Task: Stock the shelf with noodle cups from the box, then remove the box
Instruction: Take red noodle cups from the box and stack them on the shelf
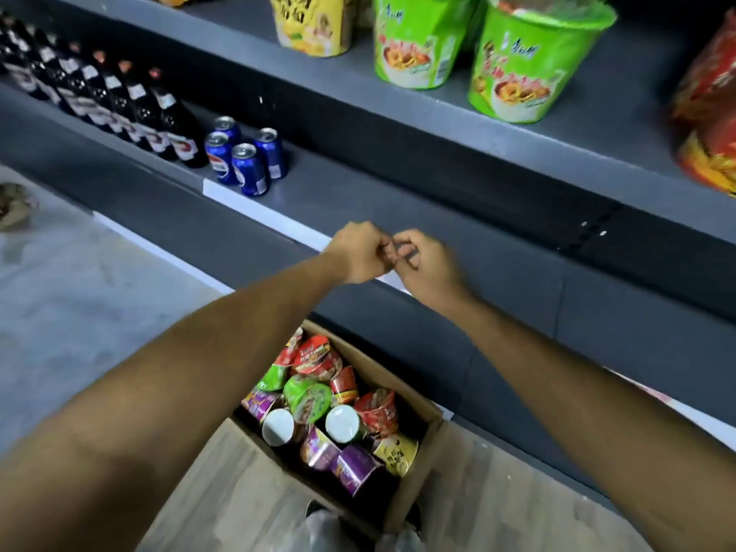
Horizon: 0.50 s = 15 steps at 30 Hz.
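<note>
Grey shelving (637, 113) runs from near right to far left above a pale floor (79, 292); on the upper level stand two green noodle cups (525, 61) with a yellow cup (314, 25) to their left and red packets (709, 113) at the far right edge; on the level below, a row of dark bottles (119, 101) stands at the far left with four blue cans (247, 157) just beside it. Both bare arms reach forward, and the left hand (358, 253) and the right hand (426, 264) meet in front of the white strip (278, 221) on that lower shelf's edge; the fingers of both are curled in and the two hands touch at the fingertips; nothing shows between them, though the blur hides the detail. The cardboard box (418, 484) sits open on the floor, nearer than the hands and well below them, between the two forearms; neither hand touches it; it holds a jumble of noodle cups (318, 400) in red, green, purple and yellow, some on their sides, two showing white bases.
</note>
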Tool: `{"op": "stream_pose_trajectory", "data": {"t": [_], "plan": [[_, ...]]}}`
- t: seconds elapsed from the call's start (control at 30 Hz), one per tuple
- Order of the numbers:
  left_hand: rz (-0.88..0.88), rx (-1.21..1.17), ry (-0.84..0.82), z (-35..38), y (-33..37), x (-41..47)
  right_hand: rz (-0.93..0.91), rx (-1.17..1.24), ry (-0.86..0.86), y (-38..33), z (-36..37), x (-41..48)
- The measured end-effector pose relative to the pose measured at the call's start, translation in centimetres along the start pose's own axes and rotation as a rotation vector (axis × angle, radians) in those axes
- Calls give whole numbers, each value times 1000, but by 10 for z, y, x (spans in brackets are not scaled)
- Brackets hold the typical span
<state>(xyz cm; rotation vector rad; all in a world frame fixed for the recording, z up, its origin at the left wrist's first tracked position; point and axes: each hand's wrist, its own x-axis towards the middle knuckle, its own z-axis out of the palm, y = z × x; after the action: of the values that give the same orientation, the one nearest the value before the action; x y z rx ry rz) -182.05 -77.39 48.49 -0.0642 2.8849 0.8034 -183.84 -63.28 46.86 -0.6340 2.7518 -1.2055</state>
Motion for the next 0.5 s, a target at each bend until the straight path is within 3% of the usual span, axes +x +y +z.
{"op": "stream_pose_trajectory", "data": {"t": [0.27, 0.5], "plan": [[-267, -64, -361, 173, -92, -25, 427, 35, -419, 147, 130, -63], [-479, -151, -496, 322, -164, -34, 655, -1, -629, 277, 210, -119]]}}
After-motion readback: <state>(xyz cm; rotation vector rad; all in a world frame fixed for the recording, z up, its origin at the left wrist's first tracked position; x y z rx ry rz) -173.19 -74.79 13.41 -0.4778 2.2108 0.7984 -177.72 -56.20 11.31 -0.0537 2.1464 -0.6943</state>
